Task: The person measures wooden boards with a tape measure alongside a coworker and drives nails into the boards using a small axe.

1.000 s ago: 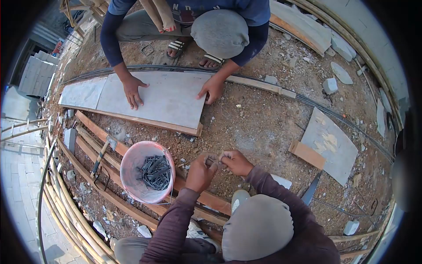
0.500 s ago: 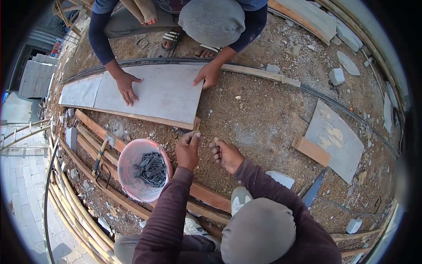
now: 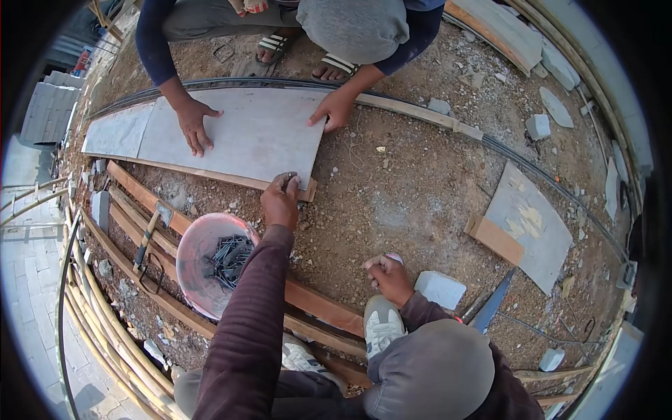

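Note:
My left hand (image 3: 281, 201) is at the near right corner of a pale flat board (image 3: 231, 129), thumb and fingers pinched together. Whatever they grip is too small to make out. Lower down, my right hand (image 3: 389, 278) is curled by my shoe (image 3: 383, 323); a small pinkish-white rounded thing (image 3: 395, 257) shows beside its fingers, and its grip is unclear. Wood strips (image 3: 306, 192) show under the board's edge. Another person's two hands (image 3: 194, 126) press on the board from the far side. Left of my forearm stands a pink bucket (image 3: 194, 245) holding nails (image 3: 231, 260).
A hammer-like tool (image 3: 147, 238) lies on wooden beams (image 3: 323, 308) at the left. On the right are a saw (image 3: 493, 302), a board offcut (image 3: 537, 227) with a wood block (image 3: 494, 239), and a pale block (image 3: 439, 289). Dark rods (image 3: 532, 166) cross behind. Bamboo poles (image 3: 105, 329) line the left.
My hands have parted: the left moved up to the board's corner, the right dropped down toward my shoe. The other person's hands stay on the board.

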Motion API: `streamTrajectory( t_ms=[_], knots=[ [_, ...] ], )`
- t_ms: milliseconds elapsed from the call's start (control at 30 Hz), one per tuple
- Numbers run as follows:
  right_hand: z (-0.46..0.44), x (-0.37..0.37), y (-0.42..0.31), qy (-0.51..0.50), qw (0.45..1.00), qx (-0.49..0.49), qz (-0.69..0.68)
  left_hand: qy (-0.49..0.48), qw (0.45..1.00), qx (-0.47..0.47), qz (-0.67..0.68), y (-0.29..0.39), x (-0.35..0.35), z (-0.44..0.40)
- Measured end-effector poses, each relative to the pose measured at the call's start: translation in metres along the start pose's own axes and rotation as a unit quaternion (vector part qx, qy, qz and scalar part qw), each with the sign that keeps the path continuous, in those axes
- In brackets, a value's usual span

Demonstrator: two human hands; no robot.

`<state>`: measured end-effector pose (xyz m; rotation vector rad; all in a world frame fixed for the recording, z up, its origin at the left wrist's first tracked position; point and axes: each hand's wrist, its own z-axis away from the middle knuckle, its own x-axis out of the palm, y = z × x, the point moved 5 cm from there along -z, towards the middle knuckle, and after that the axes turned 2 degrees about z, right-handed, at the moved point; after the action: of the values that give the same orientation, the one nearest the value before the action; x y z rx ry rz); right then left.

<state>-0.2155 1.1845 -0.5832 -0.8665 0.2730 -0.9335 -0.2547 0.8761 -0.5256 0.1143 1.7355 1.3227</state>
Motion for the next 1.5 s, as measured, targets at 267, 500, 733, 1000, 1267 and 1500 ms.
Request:
streamTrajectory(
  t_ms=[267,500,733,1000,1267,1500],
  knots=[
    [-0.001,-0.020,-0.010,0.060,0.997,-0.039,0.023,0.034,0.998,-0.032,0.039,-0.016,0.004,0.000],
    [-0.009,-0.024,-0.079,0.018,0.968,-0.138,0.210,0.073,0.997,-0.002,0.004,-0.013,0.003,0.008],
    [-0.045,0.043,-0.219,-0.024,0.933,-0.234,0.273,0.061,0.992,0.083,0.075,0.039,-0.017,0.017],
    [-0.031,0.045,-0.210,0.037,0.905,-0.270,0.326,0.030,0.938,0.343,-0.039,0.063,-0.258,0.002],
    [0.054,-0.032,-0.145,-0.001,0.711,-0.193,0.677,0.178,0.893,0.042,-0.410,-0.363,-0.486,-0.072],
    [0.110,-0.080,-0.109,0.058,0.731,0.044,0.678,0.144,0.906,-0.124,-0.378,-0.461,-0.511,-0.058]
  ],
)
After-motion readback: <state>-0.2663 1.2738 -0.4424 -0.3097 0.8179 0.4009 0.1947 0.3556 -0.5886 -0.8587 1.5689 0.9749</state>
